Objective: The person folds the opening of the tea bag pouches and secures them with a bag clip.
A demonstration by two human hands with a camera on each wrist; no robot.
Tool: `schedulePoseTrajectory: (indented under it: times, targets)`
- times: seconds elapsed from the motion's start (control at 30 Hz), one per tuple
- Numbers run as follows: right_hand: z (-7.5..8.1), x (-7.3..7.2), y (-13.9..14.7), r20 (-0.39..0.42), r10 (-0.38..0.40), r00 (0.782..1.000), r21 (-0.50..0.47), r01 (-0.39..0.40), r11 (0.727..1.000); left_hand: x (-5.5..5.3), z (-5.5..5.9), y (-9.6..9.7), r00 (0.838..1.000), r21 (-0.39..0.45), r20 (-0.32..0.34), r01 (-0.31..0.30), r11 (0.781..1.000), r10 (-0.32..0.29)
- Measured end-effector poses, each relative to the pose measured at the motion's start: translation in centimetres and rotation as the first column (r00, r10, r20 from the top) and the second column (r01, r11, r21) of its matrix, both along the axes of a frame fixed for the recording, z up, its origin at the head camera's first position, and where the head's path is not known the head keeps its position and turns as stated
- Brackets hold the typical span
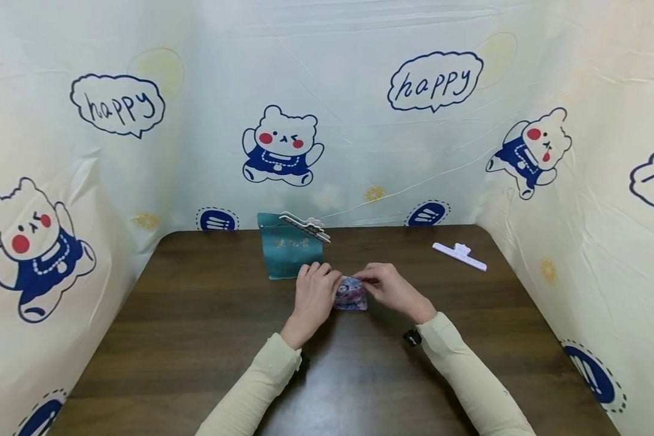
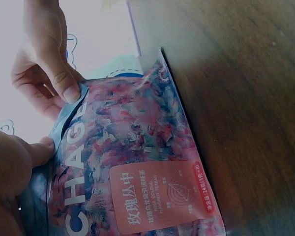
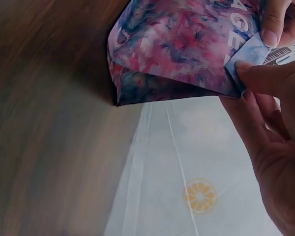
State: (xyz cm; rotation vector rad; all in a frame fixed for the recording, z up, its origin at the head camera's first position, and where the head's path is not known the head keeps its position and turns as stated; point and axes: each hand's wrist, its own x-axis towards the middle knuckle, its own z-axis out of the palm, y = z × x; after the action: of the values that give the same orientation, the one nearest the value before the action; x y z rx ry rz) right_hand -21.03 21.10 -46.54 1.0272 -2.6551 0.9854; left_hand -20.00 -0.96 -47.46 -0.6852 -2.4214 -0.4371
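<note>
A tea pouch (image 1: pixel 351 295) with a pink and blue painted pattern stands on the table between the two hands. Its top edge is folded over, showing a pale blue strip in the right wrist view. My left hand (image 1: pixel 313 297) pinches the fold at the pouch's left side. At the right top corner, my right hand (image 1: pixel 393 290) grips the folded strip between thumb and fingers. In the left wrist view the pouch (image 2: pixel 132 132) shows large white letters and a pink label. Part of the left hand's grip is hidden in the head view.
Behind the left hand stands a teal pouch (image 1: pixel 290 251), with black and white clips (image 1: pixel 305 226) at its top. A white sealing clip (image 1: pixel 460 256) lies at the right rear of the brown table (image 1: pixel 196 339). Printed cloth (image 1: pixel 354 79) surrounds the table at the back and sides.
</note>
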Motion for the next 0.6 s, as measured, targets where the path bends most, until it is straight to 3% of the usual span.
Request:
schedulePoseTrajectory:
  times: [0.17,0.37,0.6]
  targets:
    - [-0.48,0.08,0.35,-0.040,-0.025,0.999,-0.012,0.025,1.000,0.03,0.08,0.08,1.000,0.000,0.008,0.003,1.000,-0.003]
    - [-0.99,-0.14,0.44,-0.125,0.026,0.992,-0.005,-0.027,1.000,0.23,0.07,0.03,1.000,0.007,0.010,0.010,1.000,-0.011]
    - [-0.20,-0.20,0.07,-0.067,0.023,0.997,-0.008,-0.024,1.000,0.30,0.25,-0.02,1.000,0.007,0.024,0.003,1.000,-0.003]
